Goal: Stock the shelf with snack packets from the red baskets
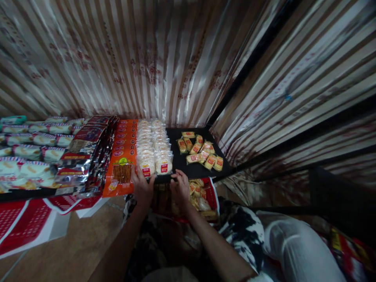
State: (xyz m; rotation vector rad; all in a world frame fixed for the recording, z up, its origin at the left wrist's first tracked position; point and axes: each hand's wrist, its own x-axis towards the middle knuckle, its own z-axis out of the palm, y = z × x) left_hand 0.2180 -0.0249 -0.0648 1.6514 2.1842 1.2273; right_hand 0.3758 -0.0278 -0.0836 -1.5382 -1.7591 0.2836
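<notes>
Clear packets of round white crackers (163, 162) lie in two overlapping columns on the black shelf (179, 178). My left hand (143, 190) is at the front of the left column, its fingers and thumb on either side of the lower edge of the front cracker packet (146, 166). Just right of the columns, my right hand (180, 190) rests at the shelf's front edge, fingers bent, thumb apart, nothing visible in them. Small yellow wrapped snacks (202, 150) are scattered on the shelf's right part. Left of the crackers lies an orange snack bag (121, 156).
Dark red and silver packets (85, 152) and rows of pale wrapped snacks (32, 156) fill the left side. Below the shelf is a red box (214, 196) with more yellow snacks. Striped sheeting (117, 58) hangs behind. Another person's light-clothed leg (296, 246) is at right.
</notes>
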